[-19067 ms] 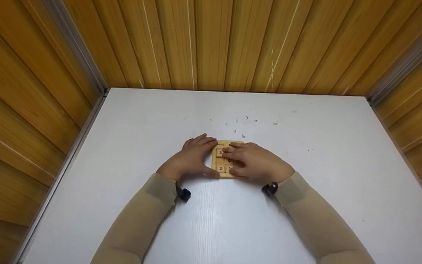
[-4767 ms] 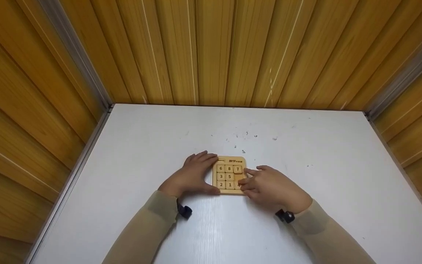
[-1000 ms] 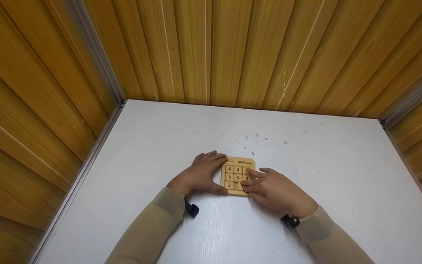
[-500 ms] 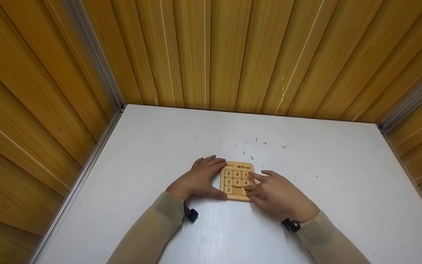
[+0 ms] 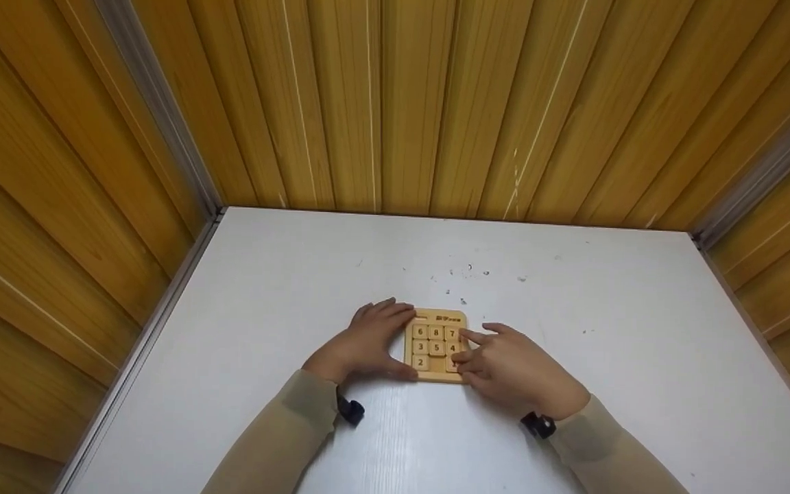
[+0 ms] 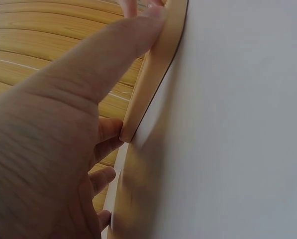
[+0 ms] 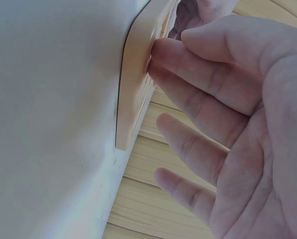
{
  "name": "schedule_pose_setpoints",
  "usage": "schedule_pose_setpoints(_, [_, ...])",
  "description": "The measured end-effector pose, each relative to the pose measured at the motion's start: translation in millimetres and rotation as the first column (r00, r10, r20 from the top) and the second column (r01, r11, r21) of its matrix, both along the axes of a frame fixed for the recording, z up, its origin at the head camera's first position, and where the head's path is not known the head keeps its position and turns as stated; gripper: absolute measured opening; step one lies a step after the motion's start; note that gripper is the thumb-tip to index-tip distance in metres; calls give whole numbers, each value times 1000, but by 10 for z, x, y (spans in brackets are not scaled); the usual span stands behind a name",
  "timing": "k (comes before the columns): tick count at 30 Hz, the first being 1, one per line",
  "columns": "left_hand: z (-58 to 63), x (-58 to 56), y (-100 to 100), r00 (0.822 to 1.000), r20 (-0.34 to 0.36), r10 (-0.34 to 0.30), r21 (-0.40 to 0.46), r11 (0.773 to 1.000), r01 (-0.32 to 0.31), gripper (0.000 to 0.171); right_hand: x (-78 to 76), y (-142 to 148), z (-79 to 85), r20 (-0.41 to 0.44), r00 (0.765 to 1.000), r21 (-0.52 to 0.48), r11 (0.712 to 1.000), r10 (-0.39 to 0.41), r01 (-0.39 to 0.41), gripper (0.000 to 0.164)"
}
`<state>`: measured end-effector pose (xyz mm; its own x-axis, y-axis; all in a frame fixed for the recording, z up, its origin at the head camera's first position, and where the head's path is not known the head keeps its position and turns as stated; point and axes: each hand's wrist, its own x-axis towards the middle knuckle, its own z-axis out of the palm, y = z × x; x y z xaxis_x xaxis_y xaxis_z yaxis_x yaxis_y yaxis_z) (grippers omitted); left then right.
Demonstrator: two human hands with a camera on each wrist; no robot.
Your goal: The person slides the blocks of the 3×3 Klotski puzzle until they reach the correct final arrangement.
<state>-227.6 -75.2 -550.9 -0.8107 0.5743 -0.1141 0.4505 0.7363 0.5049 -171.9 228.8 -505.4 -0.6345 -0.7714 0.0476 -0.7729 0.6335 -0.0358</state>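
Note:
A wooden number slide puzzle lies flat on the white table, its tiles reading 6 8 7, then 3 5 4, then 2, a gap and 1. My left hand holds the frame at its left side, thumb at the near corner and index finger at the far one. In the left wrist view the thumb presses along the frame's edge. At the right side, my right hand has fingertips on the 1 tile, partly covering it, and one finger beside the 7 tile. The right wrist view shows its fingers extended and spread.
The white table backs onto a yellow wood-plank wall, with more planks on both sides. Dark scuff marks dot the surface beyond the puzzle. Each wrist wears a black camera mount.
Since 4.8 s ago, the 4 tile has moved up to the middle row and the 1 tile right into the corner, leaving the gap at bottom centre. The left hand stays on the frame.

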Motion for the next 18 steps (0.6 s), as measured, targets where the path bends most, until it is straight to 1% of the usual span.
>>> schedule_pose_setpoints(4, [11,10,-12,1000,5,2,10,1000,-3,123,5,-11,17,9,1000,1,1000,-9,9,18])
schedule_pose_setpoints(8, [9,19,-35,1000,4,3,24,1000,-3,124,-3,-42,58,11,1000,-4,1000,0,0,18])
schedule_pose_setpoints(11, [8,19,-52,1000,1,5,31,999,-5,124,-14,-97,88,16,1000,-40,999,24,-24,17])
schedule_pose_setpoints(14, [11,13,-49,1000,-9,6,31,1000,-6,124,-21,-164,88,-6,998,-72,996,61,-61,17])
schedule_pose_setpoints(18, [-14,23,-13,1000,-6,-1,23,1000,1,124,10,-210,21,-42,995,-82,993,86,-89,20])
